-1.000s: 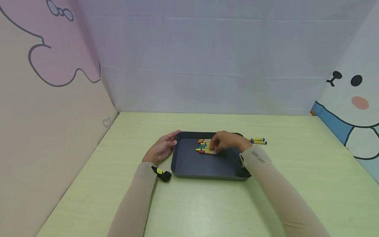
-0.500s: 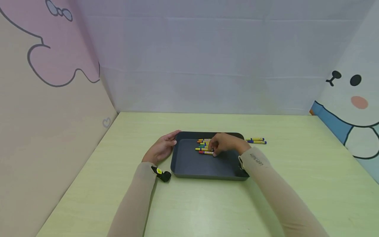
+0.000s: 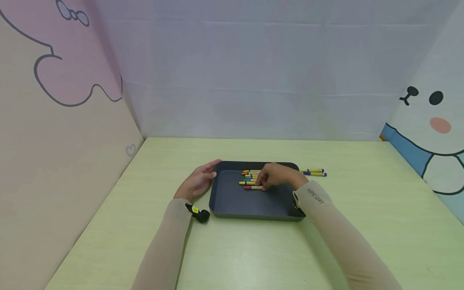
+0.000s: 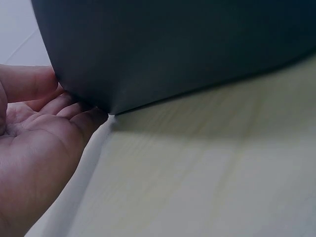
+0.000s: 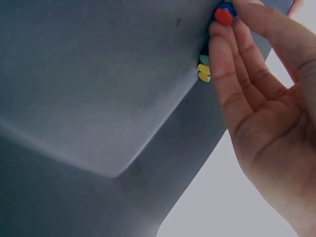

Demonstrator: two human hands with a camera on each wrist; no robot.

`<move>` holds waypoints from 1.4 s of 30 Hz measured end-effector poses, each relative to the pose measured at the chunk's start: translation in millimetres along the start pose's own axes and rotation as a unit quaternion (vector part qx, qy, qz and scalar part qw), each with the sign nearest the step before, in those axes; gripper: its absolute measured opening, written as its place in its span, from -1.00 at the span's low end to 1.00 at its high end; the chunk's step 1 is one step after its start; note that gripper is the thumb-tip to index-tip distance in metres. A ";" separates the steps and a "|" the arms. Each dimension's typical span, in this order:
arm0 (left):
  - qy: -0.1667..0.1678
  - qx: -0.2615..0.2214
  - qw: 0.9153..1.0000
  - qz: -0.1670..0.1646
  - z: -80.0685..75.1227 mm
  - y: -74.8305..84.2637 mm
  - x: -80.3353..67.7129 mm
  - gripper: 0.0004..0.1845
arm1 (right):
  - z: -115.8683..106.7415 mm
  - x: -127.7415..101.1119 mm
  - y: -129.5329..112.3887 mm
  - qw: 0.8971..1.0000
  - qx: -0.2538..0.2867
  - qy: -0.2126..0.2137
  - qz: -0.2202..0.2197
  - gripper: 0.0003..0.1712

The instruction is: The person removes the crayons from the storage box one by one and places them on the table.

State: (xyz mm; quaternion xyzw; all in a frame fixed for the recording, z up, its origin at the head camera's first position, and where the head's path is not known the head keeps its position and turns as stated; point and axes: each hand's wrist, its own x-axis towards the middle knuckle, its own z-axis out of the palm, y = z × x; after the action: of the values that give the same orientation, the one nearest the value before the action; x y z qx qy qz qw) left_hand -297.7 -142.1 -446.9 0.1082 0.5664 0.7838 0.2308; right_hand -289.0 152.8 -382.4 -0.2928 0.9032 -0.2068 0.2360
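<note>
now the right hand [image 3: 278, 176] pinches a crayon [image 3: 253, 187], the left [image 3: 197, 182] relaxed against a tray [image 3: 250, 205].

crayons [image 3: 248, 183] lie in the tray [image 3: 239, 203]; apparently two outer crayons [image 3: 315, 174] lie right of it.

There's your pale backdrop [image 3: 253, 72] straight ahead, pink cartoon shape [image 3: 79, 52] to your left, white cartoon figure [image 3: 422, 114] at right!
</note>
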 end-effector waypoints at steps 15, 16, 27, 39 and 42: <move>0.005 -0.006 1.000 -0.003 1.1 -0.7 0.8 -0.36 | -4.6 -5.4 -4.4 1.000 -0.013 0.011 -0.017 -0.79; 0.006 -0.006 1.000 -0.003 1.3 -0.6 0.7 -0.36 | -5.3 -5.9 -4.8 1.000 -0.012 0.011 -0.020 -0.79; 0.008 0.002 1.000 -0.006 0.9 0.1 -0.2 -0.35 | -13.6 -9.8 -4.1 1.000 -0.011 0.016 -0.020 -0.78; 0.008 0.008 1.000 -0.005 0.3 -0.2 0.2 -0.36 | -25.8 -22.9 -1.4 0.999 -0.013 0.031 0.001 -0.76; 0.010 0.008 1.000 -0.006 1.1 0.3 -0.2 -0.36 | -29.0 -26.8 1.6 0.999 -0.011 0.038 0.002 -0.75</move>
State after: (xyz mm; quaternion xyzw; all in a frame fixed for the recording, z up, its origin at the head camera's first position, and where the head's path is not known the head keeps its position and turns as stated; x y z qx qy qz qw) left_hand -297.1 -141.3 -446.2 0.0983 0.5755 0.7790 0.2290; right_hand -286.4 177.7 -351.8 -0.2851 0.9143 -0.2077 0.1990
